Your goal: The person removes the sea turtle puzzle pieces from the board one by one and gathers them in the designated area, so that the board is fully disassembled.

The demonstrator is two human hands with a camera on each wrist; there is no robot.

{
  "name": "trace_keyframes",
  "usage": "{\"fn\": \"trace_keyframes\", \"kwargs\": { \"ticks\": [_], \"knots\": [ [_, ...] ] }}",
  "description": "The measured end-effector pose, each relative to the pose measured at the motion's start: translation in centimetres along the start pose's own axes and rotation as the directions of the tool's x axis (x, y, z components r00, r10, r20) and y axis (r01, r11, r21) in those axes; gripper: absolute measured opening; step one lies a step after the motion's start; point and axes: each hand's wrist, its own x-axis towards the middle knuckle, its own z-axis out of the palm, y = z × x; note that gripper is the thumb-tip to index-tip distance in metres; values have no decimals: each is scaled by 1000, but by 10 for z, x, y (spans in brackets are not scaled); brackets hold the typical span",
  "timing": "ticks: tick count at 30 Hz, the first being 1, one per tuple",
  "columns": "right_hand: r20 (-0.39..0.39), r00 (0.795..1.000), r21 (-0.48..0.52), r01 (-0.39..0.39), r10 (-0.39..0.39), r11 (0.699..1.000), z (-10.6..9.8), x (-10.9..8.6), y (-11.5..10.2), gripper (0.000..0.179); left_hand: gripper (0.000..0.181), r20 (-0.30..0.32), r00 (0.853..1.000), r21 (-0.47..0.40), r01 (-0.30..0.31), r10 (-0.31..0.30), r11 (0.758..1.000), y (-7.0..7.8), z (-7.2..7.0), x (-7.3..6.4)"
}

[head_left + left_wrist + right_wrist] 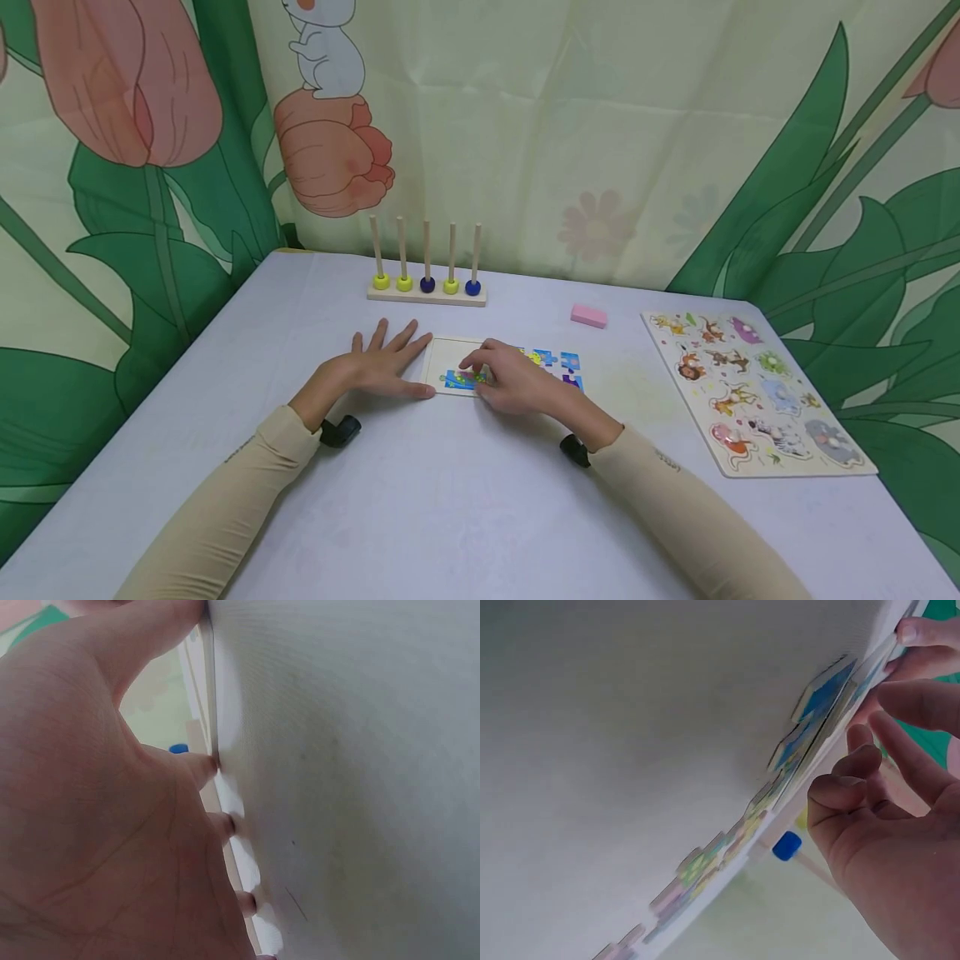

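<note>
A small wooden puzzle tray (pixel 453 347) lies on the table between the two hands, with joined blue-and-yellow jigsaw pieces (pixel 459 380) along its lower left. My left hand (pixel 386 367) is spread flat at the tray's left side, with its thumb and index finger touching the edge. Over the tray's right part is my right hand (pixel 517 382), its thumb and index finger apart with nothing seen between them. The right wrist view shows its other fingers (pixel 840 791) bent. Loose jigsaw pieces (pixel 570 361) lie to the right, partly hidden by this hand.
Behind the tray stands a wooden bead rack (pixel 427 297) with upright pegs and yellow and dark blue beads. A pink block (pixel 588 316) lies at the back right. An animal peg puzzle board (pixel 750 400) takes up the table's right side. A printed curtain (pixel 510 150) hangs behind.
</note>
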Motion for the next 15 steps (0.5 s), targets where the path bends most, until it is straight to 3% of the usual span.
{"fn": "trace_keyframes", "kwargs": {
  "ticks": [6, 15],
  "knots": [
    [29, 999, -35, 16, -15, 999, 2, 14, -2, 30, 111, 4, 1000, 10, -4, 4, 1000, -2, 1, 2],
    [118, 993, 6, -12, 11, 1000, 2, 22, -2, 43, 107, 15, 1000, 12, 7, -7, 1000, -5, 3, 7]
  ]
}}
